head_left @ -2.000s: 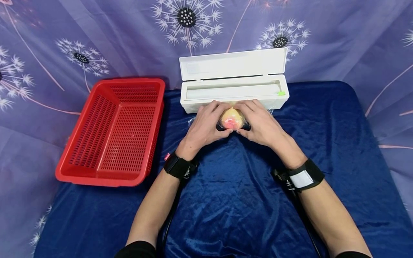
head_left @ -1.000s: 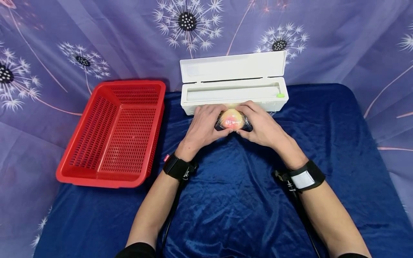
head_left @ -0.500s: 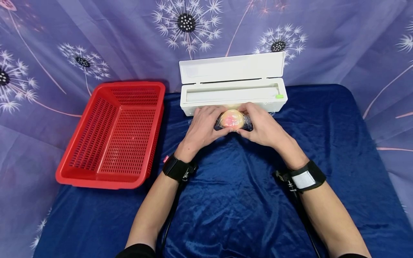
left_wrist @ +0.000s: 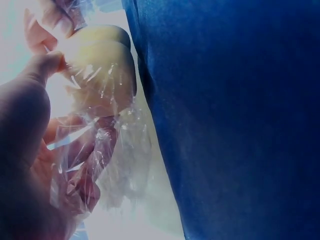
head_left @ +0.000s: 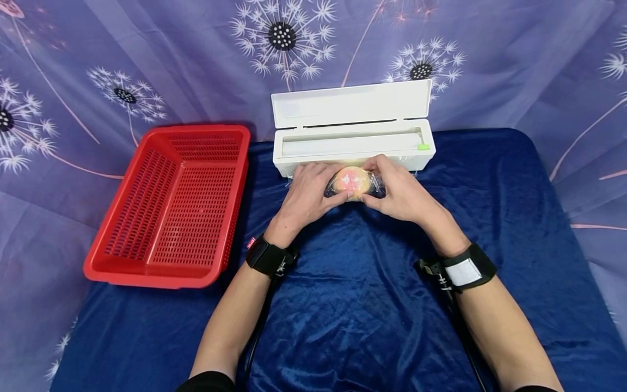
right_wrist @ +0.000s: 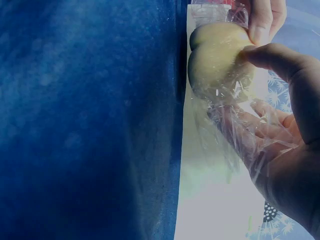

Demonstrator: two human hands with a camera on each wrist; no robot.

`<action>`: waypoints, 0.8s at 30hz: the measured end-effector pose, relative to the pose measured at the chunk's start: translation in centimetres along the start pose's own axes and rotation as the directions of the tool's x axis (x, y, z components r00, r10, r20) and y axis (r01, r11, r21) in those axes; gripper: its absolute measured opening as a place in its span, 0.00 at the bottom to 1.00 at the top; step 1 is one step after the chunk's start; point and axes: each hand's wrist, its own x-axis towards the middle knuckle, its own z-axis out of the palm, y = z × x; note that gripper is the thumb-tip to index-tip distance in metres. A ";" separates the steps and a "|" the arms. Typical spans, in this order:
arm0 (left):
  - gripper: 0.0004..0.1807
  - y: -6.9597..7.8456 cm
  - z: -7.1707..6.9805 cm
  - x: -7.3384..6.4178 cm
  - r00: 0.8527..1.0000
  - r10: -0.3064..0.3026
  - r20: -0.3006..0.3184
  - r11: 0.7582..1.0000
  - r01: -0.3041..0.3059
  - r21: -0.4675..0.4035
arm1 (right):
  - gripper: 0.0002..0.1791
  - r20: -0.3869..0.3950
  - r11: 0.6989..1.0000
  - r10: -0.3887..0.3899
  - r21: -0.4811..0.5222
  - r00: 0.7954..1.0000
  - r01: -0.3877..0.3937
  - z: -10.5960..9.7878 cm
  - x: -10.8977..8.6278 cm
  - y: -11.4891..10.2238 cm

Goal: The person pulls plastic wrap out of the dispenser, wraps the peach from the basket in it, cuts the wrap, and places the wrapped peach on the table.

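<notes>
A yellow peach [head_left: 351, 181] with a pink patch sits between my hands, in front of the white box, wrapped in clear plastic film [left_wrist: 132, 165]. My left hand [head_left: 307, 191] holds it from the left, thumb on the near side and fingers curled behind. From the right, my right hand [head_left: 400, 190] grips it the same way, the two thumbs nearly meeting. Loose film bunches against both palms. In both wrist views the peach [right_wrist: 220, 65] shows its groove, with the thumb tips pressed on the film over it.
Behind the hands stands a white cling film box [head_left: 413, 162] with its lid raised, a roll [head_left: 350, 145] inside and a green slider [head_left: 423, 147]. A red plastic basket [head_left: 227, 218] stands at left on the blue cloth [head_left: 362, 305]. A dandelion-print curtain [head_left: 196, 43] hangs behind.
The peach has turned in my hands: its pointed tip has rolled away and the pink patch has moved from the near side to the top. Both hands stay in nearly the same place.
</notes>
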 end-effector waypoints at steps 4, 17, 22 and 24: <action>0.34 0.0 0.1 0.0 1.000 0.003 -0.011 1.000 -0.003 -0.014 | 0.32 0.005 1.000 0.023 0.001 1.000 -0.023 0.1 0.0 -0.1; 0.34 0.1 0.1 0.1 1.000 -0.001 0.015 1.000 0.001 0.001 | 0.40 0.011 0.998 0.067 -0.013 0.998 -0.067 0.7 0.1 -0.4; 0.35 0.4 -0.1 0.0 1.000 0.005 0.022 1.000 -0.005 0.025 | 0.39 0.003 0.999 0.040 -0.015 0.999 -0.040 0.7 0.2 -0.3; 0.36 0.5 -0.2 -0.1 1.000 0.013 0.012 0.999 -0.013 0.031 | 0.38 -0.007 1.000 0.016 -0.014 1.000 -0.016 0.6 0.1 -0.2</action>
